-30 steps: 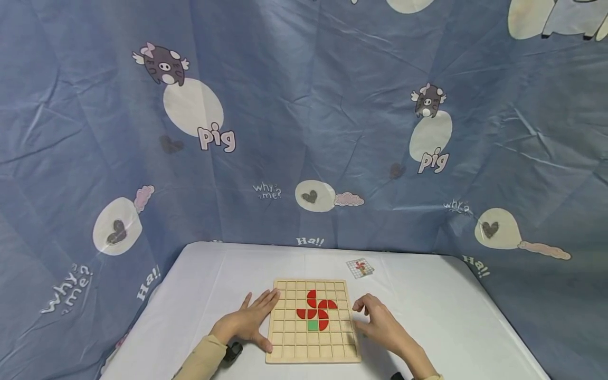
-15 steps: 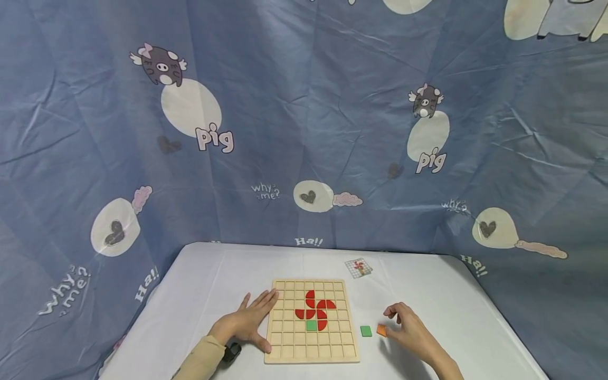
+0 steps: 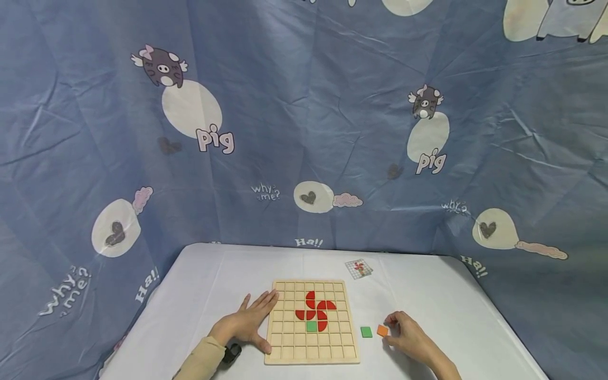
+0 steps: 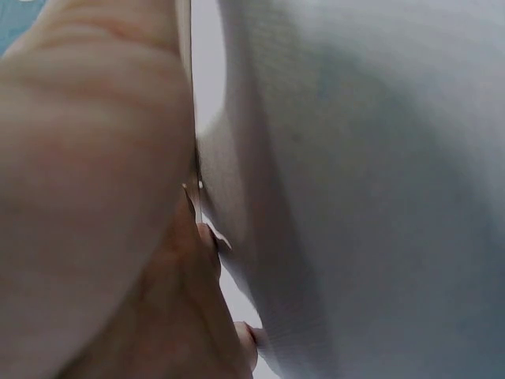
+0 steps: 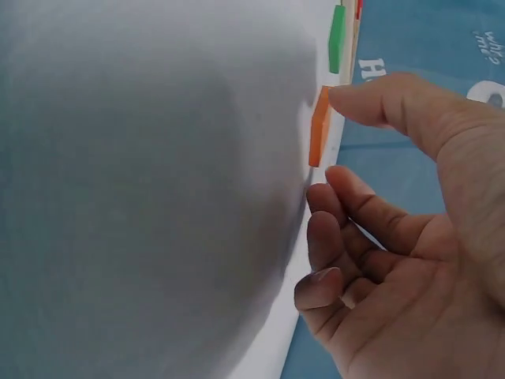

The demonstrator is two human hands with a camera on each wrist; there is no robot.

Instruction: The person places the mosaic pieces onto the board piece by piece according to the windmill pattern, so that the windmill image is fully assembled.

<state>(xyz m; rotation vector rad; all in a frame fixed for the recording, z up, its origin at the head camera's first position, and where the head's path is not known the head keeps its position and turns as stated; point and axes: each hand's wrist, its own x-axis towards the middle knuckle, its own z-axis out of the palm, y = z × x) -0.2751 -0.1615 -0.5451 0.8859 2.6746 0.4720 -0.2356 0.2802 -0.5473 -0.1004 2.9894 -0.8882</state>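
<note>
My left hand point(image 3: 247, 322) rests with spread fingers along the left edge of a wooden grid board point(image 3: 290, 355). Red rounded pieces point(image 3: 321, 315) form a pinwheel in its grid, above a green square point(image 3: 311, 326). Right of the board, my right hand point(image 3: 408, 338) is over the table beside an orange square tile point(image 3: 382, 331). In the right wrist view, the thumb point(image 5: 371, 101) touches one end of this orange tile point(image 5: 319, 130), and the loosely bent fingers point(image 5: 355, 193) lie near its other end. A loose green tile point(image 3: 366, 332) sits between board and orange tile.
A small pattern card point(image 3: 359, 268) with a printed red pinwheel lies behind the board's right corner. The white-covered table point(image 3: 451, 295) extends to the right. Blue printed cloth point(image 3: 304, 132) hangs behind and at the sides.
My right hand moved right from the board's edge, bringing the green and orange tiles into view. Its thumb and fingers have shifted around the orange tile, which turned slightly. The left hand stayed put.
</note>
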